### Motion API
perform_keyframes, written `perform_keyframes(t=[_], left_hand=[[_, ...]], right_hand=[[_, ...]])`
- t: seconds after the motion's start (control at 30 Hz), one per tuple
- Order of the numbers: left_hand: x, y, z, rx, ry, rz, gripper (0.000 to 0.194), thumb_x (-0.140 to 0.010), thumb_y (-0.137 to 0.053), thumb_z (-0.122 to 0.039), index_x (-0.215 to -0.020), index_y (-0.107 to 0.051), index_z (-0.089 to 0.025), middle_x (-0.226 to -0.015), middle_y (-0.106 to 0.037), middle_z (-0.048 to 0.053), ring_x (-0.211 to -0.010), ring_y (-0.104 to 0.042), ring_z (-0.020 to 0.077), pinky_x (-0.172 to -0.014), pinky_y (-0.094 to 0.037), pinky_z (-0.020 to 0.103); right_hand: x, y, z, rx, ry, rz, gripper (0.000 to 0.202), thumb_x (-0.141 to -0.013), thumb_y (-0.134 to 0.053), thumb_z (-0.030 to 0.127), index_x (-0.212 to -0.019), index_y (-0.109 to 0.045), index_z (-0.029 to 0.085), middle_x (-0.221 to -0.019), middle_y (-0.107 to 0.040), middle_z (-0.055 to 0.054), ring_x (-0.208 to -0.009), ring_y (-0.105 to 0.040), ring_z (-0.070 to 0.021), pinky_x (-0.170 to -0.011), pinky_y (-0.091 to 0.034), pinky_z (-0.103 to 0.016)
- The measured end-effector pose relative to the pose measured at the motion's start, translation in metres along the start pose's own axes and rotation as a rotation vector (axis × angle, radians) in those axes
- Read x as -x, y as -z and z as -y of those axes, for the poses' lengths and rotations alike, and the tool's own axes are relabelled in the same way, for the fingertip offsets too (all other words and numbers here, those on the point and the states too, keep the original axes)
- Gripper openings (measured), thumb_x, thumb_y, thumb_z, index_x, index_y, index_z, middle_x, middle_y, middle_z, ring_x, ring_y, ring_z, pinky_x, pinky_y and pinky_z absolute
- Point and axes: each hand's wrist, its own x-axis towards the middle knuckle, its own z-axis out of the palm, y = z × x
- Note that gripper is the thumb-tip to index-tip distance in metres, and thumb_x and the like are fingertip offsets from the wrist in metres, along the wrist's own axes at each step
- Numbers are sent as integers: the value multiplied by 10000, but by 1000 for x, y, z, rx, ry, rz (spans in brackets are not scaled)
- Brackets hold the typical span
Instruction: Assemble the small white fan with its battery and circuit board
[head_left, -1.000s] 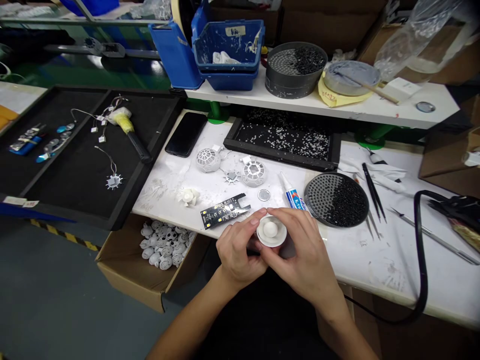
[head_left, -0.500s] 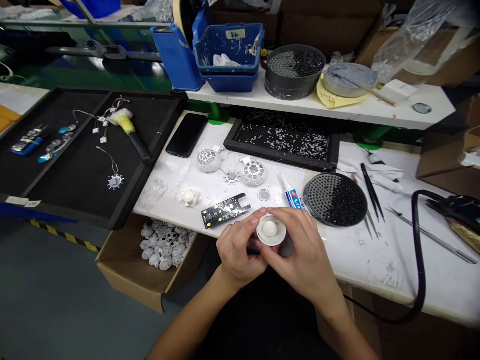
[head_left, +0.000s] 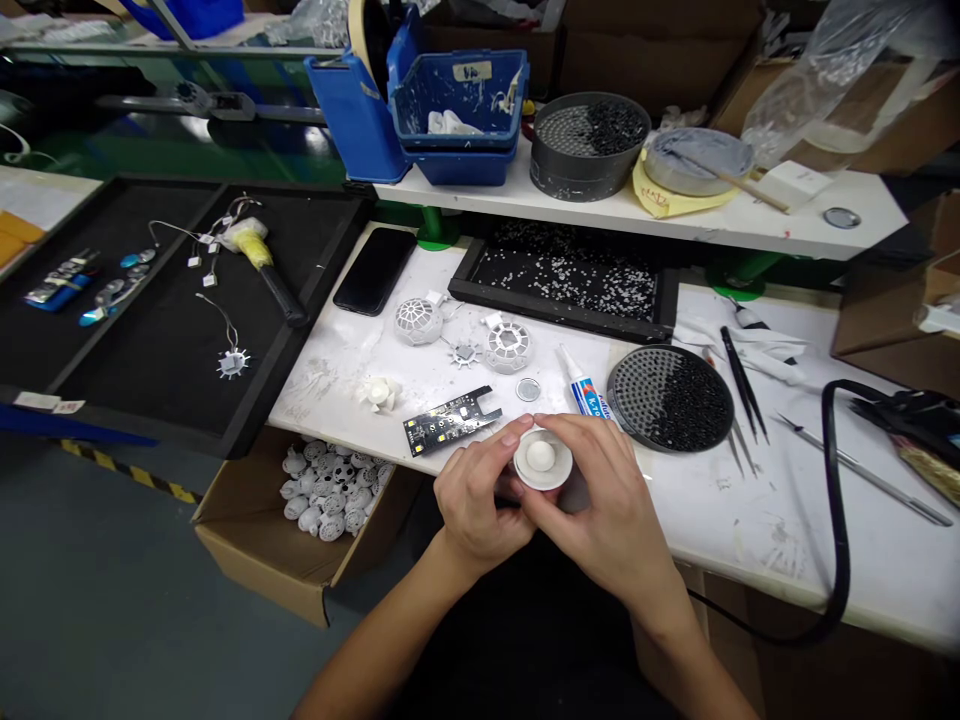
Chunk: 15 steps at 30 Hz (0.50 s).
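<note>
Between my two hands is a round white plastic part with a raised dome in its middle [head_left: 541, 458], held at the table's front edge. My left hand [head_left: 480, 500] is closed on its left side, thumb and fingers at the rim. From the right, my right hand [head_left: 600, 500] grips the same part; its underside is hidden. Just beyond lie a black circuit board [head_left: 448, 420], a small silver disc [head_left: 527, 389] and a glue tube [head_left: 583, 385]. Farther back are two white latticed half-shells [head_left: 418, 321] and a small spoked board [head_left: 465, 353].
A round tray of black bits [head_left: 670, 398], tweezers [head_left: 742, 380] and a craft knife [head_left: 862, 460] lie right. A black cable [head_left: 836, 520] loops over the front edge. At left stand a phone [head_left: 373, 271], a black tray [head_left: 150, 330] and a carton of white balls [head_left: 262, 560].
Both hands keep their hold on the white part in nearly the same place. The view has shifted very slightly; nothing on the table has visibly moved.
</note>
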Motion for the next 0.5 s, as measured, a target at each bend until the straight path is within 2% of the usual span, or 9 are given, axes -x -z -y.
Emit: perform_keyframes(t=[0.2,0.5], left_hand=[[1,0,1,-10,9,12,744,-902,-847,-422,-1504,-467,-208,-1260,-806,166,-1092,-822,295,-859,-711,412],[-1,1,0,0,-16,6,749,-886,-866,-380,-1493,-482,-167,-1263,-801,185,-1104,-818,301,-881,-710,424]], right_hand=[[0,0,0,0,-1,0,507,-958,-739,256,-1432,-556,269,-1336,-666,-79,-1232,-625,-294,-1058,-474,-475],[1,0,-1,-3,-1,4,512,-962,-746,268,-1435,-550,268,-1345,-660,-68,-1248,-618,-276,-1063,-464,-456]])
